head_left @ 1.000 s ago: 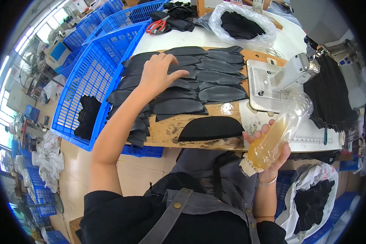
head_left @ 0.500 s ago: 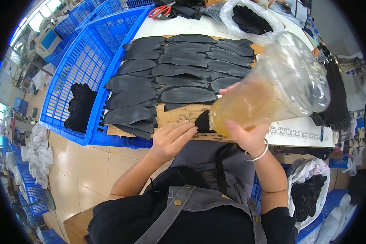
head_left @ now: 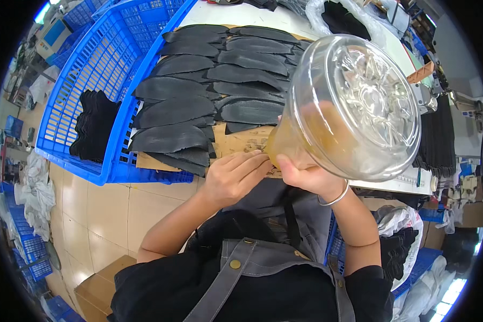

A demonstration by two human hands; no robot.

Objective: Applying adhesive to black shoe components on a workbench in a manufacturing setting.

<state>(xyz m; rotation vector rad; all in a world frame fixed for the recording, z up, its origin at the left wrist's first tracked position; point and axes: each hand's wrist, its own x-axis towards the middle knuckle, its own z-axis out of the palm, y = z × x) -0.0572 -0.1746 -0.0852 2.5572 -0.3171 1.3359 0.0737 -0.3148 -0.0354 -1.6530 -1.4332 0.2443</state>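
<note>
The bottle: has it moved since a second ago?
Yes. The bottle rose from beside the table edge toward the camera, its base now tipped up, covering the table.

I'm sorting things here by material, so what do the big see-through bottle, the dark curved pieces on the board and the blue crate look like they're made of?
Bottle: clear, glossy plastic, probably; moulded ridged base, amber liquid showing through. Dark pieces: matte black, thin and flexible-looking, perhaps leather or synthetic sheet; hard to tell which. Crate: rigid blue moulded plastic with a lattice grid.

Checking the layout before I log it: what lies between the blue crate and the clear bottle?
In the head view, overlapping black cut pieces on a brown board lie between the blue crate and the clear bottle.
</note>
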